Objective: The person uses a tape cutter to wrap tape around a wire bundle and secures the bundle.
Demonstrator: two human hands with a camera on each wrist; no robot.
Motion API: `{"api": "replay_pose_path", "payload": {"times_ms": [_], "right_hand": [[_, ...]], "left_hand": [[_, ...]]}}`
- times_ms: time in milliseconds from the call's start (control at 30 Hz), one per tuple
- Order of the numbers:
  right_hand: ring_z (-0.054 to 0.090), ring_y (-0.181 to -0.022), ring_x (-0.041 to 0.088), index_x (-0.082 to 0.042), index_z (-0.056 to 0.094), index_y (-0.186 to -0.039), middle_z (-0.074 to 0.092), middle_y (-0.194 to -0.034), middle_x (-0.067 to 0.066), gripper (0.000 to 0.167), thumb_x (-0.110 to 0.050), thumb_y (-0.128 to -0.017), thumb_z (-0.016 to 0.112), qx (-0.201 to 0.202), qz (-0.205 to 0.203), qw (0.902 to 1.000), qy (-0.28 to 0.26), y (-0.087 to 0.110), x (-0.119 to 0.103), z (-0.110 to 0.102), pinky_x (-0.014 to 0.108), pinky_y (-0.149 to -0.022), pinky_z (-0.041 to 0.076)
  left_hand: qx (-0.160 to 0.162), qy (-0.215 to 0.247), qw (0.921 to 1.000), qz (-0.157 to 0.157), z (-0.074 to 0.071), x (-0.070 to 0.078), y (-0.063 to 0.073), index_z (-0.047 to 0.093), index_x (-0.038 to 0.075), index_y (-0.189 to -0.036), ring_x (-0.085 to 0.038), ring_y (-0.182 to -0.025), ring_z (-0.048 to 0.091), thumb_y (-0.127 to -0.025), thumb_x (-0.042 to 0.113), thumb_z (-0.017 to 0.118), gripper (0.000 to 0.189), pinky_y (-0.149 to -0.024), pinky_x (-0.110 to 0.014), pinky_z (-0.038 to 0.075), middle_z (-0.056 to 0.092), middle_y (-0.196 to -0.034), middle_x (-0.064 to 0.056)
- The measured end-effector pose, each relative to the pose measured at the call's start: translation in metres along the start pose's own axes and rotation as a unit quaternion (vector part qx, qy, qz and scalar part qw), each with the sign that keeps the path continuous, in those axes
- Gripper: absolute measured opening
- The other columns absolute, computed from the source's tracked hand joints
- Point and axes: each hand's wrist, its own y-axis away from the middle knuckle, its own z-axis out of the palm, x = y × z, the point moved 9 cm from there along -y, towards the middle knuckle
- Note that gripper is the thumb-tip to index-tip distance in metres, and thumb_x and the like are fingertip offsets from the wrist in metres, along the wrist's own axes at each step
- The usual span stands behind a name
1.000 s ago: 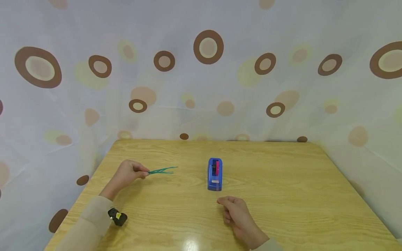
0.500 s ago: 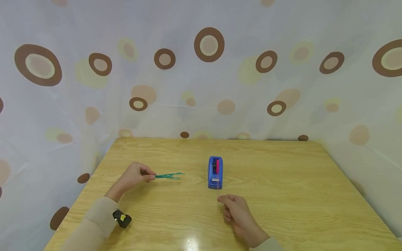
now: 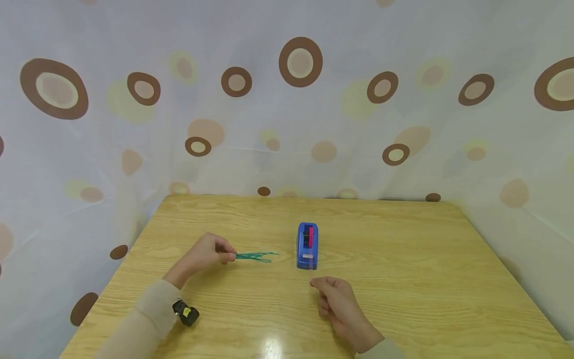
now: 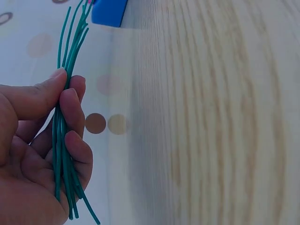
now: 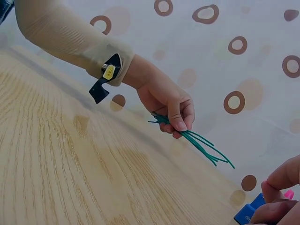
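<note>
Fanning out at its free ends, a bundle of thin green strands (image 4: 60,126) is pinched by the thumb and curled fingers of the left hand (image 3: 211,253), held above the table (image 3: 403,249) and pointed toward a blue tape dispenser (image 3: 306,251), just apart from it. By the right hand (image 3: 343,305), a faint clear strip of tape (image 3: 312,273) at the dispenser's near end is pinched between thumb and forefinger. A pink roll (image 3: 311,237) is seated inside the dispenser. A black device (image 3: 186,313) is worn at the left cuff (image 3: 160,300), and a spotted cloth (image 3: 269,114) is spread behind the table.
</note>
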Motion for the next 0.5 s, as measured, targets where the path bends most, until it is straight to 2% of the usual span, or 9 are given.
{"api": "replay_pose_path", "payload": {"times_ms": [233,500], "right_hand": [[0.029,-0.052,0.008,-0.001,0.06,-0.082,0.033,-0.062,-0.006,0.015,-0.009,-0.093,0.062,-0.004,-0.004,1.0,-0.003,0.0,-0.001,0.002,0.022,-0.047,0.027],[0.029,-0.05,0.007,-0.002,0.06,-0.08,0.033,-0.061,-0.006,0.015,-0.009,-0.094,0.062,0.01,-0.004,0.9999,-0.003,-0.001,-0.002,0.001,0.021,-0.046,0.027]], "left_hand": [[-0.02,0.011,0.9997,0.013,0.017,0.007,-0.004,0.076,0.001,-0.086,-0.015,-0.068,0.062,-0.087,0.005,0.075,0.004,-0.06,-0.027,0.05,0.07,-0.077,-0.002],[-0.038,0.024,0.9986,0.027,0.031,0.014,-0.007,0.075,-0.002,-0.086,-0.013,-0.067,0.06,-0.086,0.004,0.076,0.007,-0.06,-0.025,0.049,0.069,-0.074,-0.002]]}}
